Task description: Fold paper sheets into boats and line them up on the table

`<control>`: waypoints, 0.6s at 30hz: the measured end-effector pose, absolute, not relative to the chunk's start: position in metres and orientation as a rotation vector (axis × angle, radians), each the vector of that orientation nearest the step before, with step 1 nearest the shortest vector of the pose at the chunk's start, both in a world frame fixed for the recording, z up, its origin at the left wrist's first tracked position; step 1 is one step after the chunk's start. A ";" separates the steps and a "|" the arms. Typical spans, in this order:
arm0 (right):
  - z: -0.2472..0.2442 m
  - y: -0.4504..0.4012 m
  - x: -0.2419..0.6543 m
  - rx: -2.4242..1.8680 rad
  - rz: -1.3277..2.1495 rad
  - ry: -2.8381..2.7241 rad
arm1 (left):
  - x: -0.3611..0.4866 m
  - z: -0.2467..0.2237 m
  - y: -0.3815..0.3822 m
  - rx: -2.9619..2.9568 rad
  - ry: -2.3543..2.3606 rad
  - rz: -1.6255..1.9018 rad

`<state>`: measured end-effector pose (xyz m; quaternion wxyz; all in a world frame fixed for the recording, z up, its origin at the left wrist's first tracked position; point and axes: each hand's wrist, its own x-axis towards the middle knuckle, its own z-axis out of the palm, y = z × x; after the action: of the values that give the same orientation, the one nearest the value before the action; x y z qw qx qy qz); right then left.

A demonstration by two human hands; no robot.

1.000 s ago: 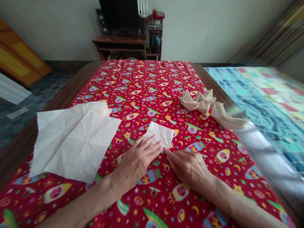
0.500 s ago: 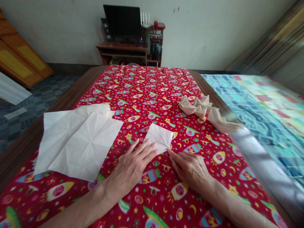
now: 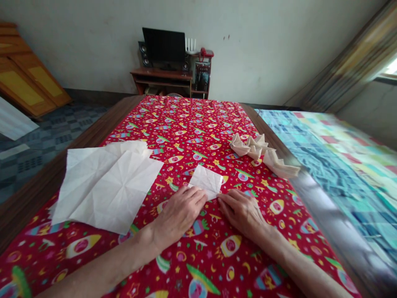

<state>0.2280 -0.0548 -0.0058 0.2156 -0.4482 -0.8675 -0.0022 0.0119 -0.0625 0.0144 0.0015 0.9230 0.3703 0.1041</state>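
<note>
A small square of folded white paper (image 3: 207, 179) lies on the red cloth in front of me. My left hand (image 3: 185, 207) rests over its lower left edge, the fingers drawn together and bent onto the paper. At the lower right corner, my right hand (image 3: 240, 210) has its fingertips closed on the edge, with the thumb tucked low. Creased, unfolded white sheets (image 3: 120, 186) are spread in a pile to the left. On the right side sit several folded paper pieces (image 3: 252, 147) with pointed, layered shapes. The fingertips of my left hand partly cover the near edge of the square.
A red tablecloth (image 3: 186, 132) with a rocket pattern covers the wooden table (image 3: 102, 124). Along the right runs a bed with a blue patchwork cover (image 3: 305, 153). Against the far wall stands a desk (image 3: 161, 74) with a monitor (image 3: 164, 47) and a red telephone (image 3: 206, 53).
My left hand's fingers, spread flat before, have bent and drawn together at the paper's near edge. My right hand stays at the lower right corner. The whole view has tilted up slightly.
</note>
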 end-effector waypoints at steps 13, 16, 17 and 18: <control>-0.004 -0.029 0.252 -1.043 0.255 -2.509 | -0.019 0.008 -0.025 3.147 1.034 0.526; -0.005 -0.038 0.248 -1.085 0.207 -2.518 | -0.020 0.009 -0.014 3.131 1.082 0.521; -0.005 -0.040 0.246 -1.103 0.168 -2.516 | -0.019 0.009 -0.013 3.126 1.105 0.509; -0.005 -0.040 0.244 -1.126 0.117 -2.514 | -0.018 0.009 -0.012 3.120 1.128 0.498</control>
<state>0.2437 -0.0401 -0.0051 0.1910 -0.4009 -0.8950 0.0416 -0.0178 -0.0117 0.0095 -0.1062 0.9248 0.3343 0.1475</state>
